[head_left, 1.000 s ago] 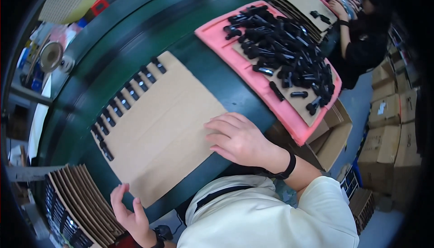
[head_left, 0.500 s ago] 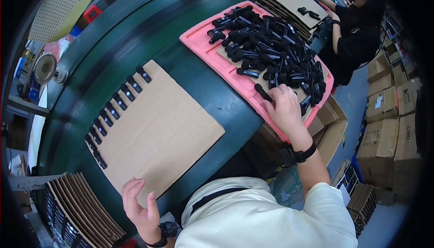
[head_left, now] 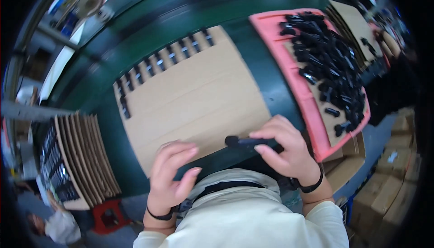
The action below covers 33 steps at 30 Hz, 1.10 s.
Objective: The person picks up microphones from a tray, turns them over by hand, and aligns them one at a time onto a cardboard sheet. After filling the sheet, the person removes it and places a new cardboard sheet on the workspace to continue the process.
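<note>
My right hand (head_left: 284, 147) pinches a small black clip-on microphone (head_left: 246, 141) with a rounded foam tip, held level above the near edge of a cardboard sheet (head_left: 194, 94). The foam end points left, toward my left hand (head_left: 174, 175). That hand holds nothing; its thumb and fingers are apart near the sheet's near edge. A row of similar microphones (head_left: 159, 61) lines the sheet's far edge, and one more (head_left: 125, 107) lies along its left edge. At the right, a pink tray (head_left: 312, 126) carries a loose heap of black microphones (head_left: 332, 62).
The green work surface (head_left: 275, 85) extends beneath the sheet and tray. Stacked cardboard sheets with black microphones (head_left: 74, 162) stand at the left, by a red stool (head_left: 110, 216). Another person (head_left: 393, 76) works at the right beside more stacked sheets (head_left: 357, 26). Cardboard boxes (head_left: 379, 189) fill the lower right.
My right hand has left the tray with a microphone and come back left, near my body. My left hand has moved rightward in view. The whole view has swung left.
</note>
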Tool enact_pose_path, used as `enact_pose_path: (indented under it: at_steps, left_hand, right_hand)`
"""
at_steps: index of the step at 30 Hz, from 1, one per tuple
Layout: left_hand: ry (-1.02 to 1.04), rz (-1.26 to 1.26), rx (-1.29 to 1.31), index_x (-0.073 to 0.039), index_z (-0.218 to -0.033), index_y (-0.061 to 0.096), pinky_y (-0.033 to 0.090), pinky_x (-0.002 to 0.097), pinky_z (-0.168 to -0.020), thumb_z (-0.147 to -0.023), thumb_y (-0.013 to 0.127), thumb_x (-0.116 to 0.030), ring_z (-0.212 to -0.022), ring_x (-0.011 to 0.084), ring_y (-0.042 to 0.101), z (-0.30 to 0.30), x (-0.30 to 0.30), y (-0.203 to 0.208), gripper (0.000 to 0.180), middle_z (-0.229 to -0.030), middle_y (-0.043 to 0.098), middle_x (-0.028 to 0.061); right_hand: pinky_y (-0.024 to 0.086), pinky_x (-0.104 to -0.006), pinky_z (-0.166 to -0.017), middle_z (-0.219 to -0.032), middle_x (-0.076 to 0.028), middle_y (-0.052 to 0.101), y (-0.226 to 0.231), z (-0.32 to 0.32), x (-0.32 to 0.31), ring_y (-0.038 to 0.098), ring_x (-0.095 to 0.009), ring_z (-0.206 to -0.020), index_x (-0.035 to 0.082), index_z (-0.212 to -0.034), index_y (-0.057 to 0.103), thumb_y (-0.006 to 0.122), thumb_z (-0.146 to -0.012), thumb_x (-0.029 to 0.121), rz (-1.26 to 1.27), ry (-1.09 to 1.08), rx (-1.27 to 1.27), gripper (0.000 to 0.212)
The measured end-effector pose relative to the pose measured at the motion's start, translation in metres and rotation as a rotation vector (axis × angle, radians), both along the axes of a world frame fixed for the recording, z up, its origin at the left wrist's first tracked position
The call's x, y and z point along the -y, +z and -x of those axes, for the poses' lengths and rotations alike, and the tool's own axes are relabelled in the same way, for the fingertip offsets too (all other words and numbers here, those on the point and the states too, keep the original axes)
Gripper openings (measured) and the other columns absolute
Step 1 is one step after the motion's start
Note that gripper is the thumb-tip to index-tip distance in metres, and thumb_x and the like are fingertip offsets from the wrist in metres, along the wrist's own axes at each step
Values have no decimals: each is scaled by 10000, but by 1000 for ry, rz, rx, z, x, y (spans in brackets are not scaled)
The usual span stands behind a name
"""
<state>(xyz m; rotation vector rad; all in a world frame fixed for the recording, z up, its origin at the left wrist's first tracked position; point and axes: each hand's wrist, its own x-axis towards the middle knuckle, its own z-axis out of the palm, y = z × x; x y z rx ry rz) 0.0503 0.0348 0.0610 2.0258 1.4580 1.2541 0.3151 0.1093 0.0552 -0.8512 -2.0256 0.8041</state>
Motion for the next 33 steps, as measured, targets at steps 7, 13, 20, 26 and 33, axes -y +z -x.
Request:
enact_pose_path:
  at_steps: [7,13,20,26,33]
  left_hand:
    - [-43,18,52,1,-1078,661,514,432,-862,-724,775,-44,-881,320,638,23,28,8,375,-999,660,149]
    - [38,54,114,7,-988,685,521,444,-866,-754,787,-102,-828,277,649,31,43,4,278,-903,673,124]
    - [24,81,219,7,-1005,677,515,446,-867,-751,788,-82,-815,272,642,37,44,-4,291,-893,673,119]
    - [21,66,204,-2,-1002,664,487,462,-911,-743,800,-89,-818,246,642,36,37,-5,305,-899,675,109]
    - [-2,58,189,-12,-980,665,470,483,-932,-733,799,-82,-802,240,636,34,37,-5,290,-865,663,95]
  right_hand:
    - [452,-345,-684,-855,-91,636,-3,79,20,553,-247,-733,15,-1019,668,708,-806,78,114,365,-145,225]
    - [451,-347,-678,-859,-91,638,-6,98,22,548,-248,-730,12,-1025,666,717,-811,97,115,419,-161,236]
    - [448,-345,-674,-861,-90,641,-8,103,22,552,-250,-730,9,-1028,668,748,-790,112,-9,409,-142,272]
    - [445,-346,-664,-848,-88,634,-12,104,23,561,-249,-733,14,-1014,672,784,-752,112,23,341,-164,301]
    - [457,-353,-650,-844,-85,637,-9,103,23,574,-257,-725,31,-1032,672,796,-694,42,-15,352,-178,360]
